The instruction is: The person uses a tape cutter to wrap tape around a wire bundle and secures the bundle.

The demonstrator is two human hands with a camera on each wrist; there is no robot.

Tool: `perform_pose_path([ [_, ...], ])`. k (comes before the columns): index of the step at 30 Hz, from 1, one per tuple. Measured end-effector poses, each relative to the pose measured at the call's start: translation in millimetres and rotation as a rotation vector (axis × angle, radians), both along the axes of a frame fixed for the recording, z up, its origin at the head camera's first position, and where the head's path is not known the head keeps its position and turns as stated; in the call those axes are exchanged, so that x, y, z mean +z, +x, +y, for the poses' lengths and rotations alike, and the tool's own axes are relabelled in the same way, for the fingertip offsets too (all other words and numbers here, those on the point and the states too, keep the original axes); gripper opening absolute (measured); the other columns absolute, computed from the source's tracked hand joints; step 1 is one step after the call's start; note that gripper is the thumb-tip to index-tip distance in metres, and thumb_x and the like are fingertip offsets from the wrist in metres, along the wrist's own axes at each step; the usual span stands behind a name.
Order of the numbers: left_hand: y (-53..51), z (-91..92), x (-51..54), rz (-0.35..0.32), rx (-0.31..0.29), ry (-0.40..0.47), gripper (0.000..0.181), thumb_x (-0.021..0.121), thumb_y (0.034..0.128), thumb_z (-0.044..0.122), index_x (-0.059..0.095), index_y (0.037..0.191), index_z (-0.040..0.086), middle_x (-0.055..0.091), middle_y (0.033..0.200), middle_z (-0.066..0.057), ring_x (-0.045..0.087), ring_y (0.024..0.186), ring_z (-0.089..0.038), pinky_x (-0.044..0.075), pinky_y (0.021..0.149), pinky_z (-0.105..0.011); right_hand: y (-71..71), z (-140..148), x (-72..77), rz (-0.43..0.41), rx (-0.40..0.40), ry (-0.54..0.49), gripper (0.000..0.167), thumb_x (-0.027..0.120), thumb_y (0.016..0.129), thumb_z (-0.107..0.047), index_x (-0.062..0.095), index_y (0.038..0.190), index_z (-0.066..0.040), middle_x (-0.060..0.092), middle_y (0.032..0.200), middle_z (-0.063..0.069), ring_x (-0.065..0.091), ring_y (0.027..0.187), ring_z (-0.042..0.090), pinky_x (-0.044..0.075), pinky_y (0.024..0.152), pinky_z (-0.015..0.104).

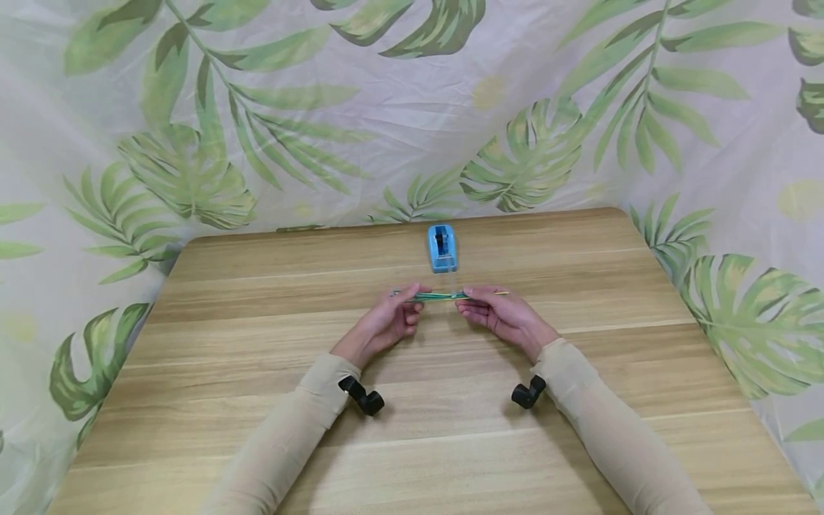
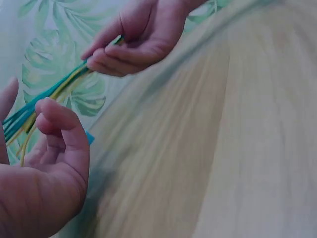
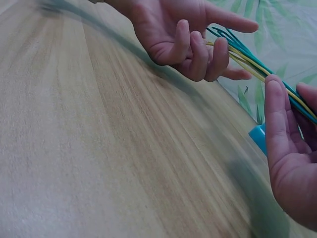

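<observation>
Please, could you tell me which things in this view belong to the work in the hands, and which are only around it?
Belongs to the work:
- green and yellow strands, held by left hand and right hand
- blue tape dispenser, probably: a clear strip seems to reach the strands

Only around it:
- wooden table
- leaf-print cloth
- black wrist cameras

Forearms [image 1: 283, 433] are pointing to one and eleven o'clock, the left hand [image 1: 389, 320] and right hand [image 1: 501, 315] both pinching.
</observation>
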State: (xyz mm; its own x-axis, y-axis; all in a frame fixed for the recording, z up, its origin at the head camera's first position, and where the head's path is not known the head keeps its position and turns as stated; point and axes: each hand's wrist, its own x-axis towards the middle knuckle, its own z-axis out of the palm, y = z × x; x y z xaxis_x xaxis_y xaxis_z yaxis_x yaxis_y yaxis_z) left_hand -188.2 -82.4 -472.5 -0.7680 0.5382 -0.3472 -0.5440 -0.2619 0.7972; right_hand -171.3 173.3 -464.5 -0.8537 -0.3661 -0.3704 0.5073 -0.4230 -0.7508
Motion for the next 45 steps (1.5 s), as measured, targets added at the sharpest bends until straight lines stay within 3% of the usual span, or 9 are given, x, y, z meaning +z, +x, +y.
perform_pose_path([
  [7, -2.0, 7.8, 2.5, -0.058, 0.065, -0.037, 0.06, 0.054, 0.1044, 0.04, 0.042, 0.144, -0.004, 0.053, 0.073, 0.002, 0.038, 0.057, -0.008, 0.033, 0.047, -0.02, -0.6, 2.7, 1.5, 0.012, 0.008, 0.0, 0.015, 0.057, 0.102, -0.003, 0.072, 0.103, -0.002, 0.074, 0.093, 0.014, 0.072, 0.086, 0.019, 0.058, 0.084, 0.029],
  [14, -2.3, 8.8, 4.2, -0.06, 0.055, -0.086, 0.064, 0.052, 0.1035, 0.046, 0.044, 0.146, -0.001, 0.046, 0.067, 0.005, 0.032, 0.051, -0.007, 0.027, 0.043, -0.021, -1.4, 4.9, 2.6, 0.021, 0.021, -0.002, 0.013, 0.061, 0.1, -0.005, 0.07, 0.108, 0.001, 0.073, 0.094, 0.015, 0.072, 0.088, 0.02, 0.057, 0.086, 0.031],
  [17, -1.7, 8.9, 3.7, -0.065, 0.071, -0.092, 0.053, 0.054, 0.1033, 0.044, 0.055, 0.135, 0.002, 0.044, 0.068, 0.005, 0.033, 0.051, -0.007, 0.027, 0.042, -0.02, -2.2, 6.1, 2.3, 0.022, 0.03, -0.008, 0.015, 0.06, 0.101, -0.004, 0.069, 0.111, 0.003, 0.073, 0.095, 0.015, 0.072, 0.089, 0.021, 0.057, 0.087, 0.031],
  [21, -0.7, 9.1, 2.2, -0.063, 0.109, -0.083, 0.025, 0.057, 0.1044, 0.031, 0.068, 0.11, 0.009, 0.048, 0.069, 0.004, 0.035, 0.053, -0.006, 0.029, 0.041, -0.019, -3.6, 6.4, 2.6, 0.017, 0.037, -0.012, 0.016, 0.058, 0.101, -0.002, 0.068, 0.113, 0.004, 0.073, 0.096, 0.016, 0.072, 0.09, 0.021, 0.057, 0.088, 0.032],
  [24, -0.1, 9.1, 1.4, -0.044, 0.125, -0.077, 0.018, 0.058, 0.1044, 0.022, 0.072, 0.102, 0.011, 0.05, 0.069, 0.003, 0.036, 0.053, -0.006, 0.029, 0.041, -0.018, -4.3, 5.7, 3.4, 0.018, 0.039, -0.004, 0.015, 0.058, 0.101, -0.002, 0.069, 0.111, 0.002, 0.073, 0.096, 0.016, 0.072, 0.09, 0.021, 0.056, 0.089, 0.032],
  [32, -0.2, 9.2, 1.8, 0.018, 0.135, -0.089, 0.021, 0.061, 0.1024, 0.015, 0.069, 0.116, 0.002, 0.052, 0.071, 0.001, 0.039, 0.053, -0.006, 0.031, 0.042, -0.017, -4.1, 5.1, 3.7, 0.005, 0.035, 0.003, 0.015, 0.058, 0.101, -0.003, 0.073, 0.101, -0.003, 0.073, 0.095, 0.014, 0.072, 0.089, 0.02, 0.055, 0.091, 0.032],
  [38, -1.6, 8.2, 1.9, 0.067, 0.123, -0.084, 0.024, 0.06, 0.1024, 0.011, 0.069, 0.12, -0.002, 0.052, 0.073, 0.0, 0.04, 0.056, -0.006, 0.032, 0.045, -0.018, -4.3, 3.6, 3.8, -0.007, 0.017, 0.027, 0.015, 0.059, 0.103, -0.011, 0.07, 0.109, -0.003, 0.073, 0.095, 0.014, 0.072, 0.091, 0.02, 0.055, 0.092, 0.033],
  [45, -3.4, 7.3, 0.3, 0.104, 0.125, -0.117, 0.033, 0.06, 0.1019, 0.011, 0.062, 0.13, -0.007, 0.051, 0.072, 0.0, 0.041, 0.058, -0.006, 0.034, 0.045, -0.017, -6.4, 0.4, 4.2, -0.022, 0.023, 0.043, 0.056, 0.059, 0.103, -0.035, 0.047, 0.138, 0.007, 0.073, 0.096, 0.013, 0.071, 0.087, 0.019, 0.057, 0.084, 0.03],
])
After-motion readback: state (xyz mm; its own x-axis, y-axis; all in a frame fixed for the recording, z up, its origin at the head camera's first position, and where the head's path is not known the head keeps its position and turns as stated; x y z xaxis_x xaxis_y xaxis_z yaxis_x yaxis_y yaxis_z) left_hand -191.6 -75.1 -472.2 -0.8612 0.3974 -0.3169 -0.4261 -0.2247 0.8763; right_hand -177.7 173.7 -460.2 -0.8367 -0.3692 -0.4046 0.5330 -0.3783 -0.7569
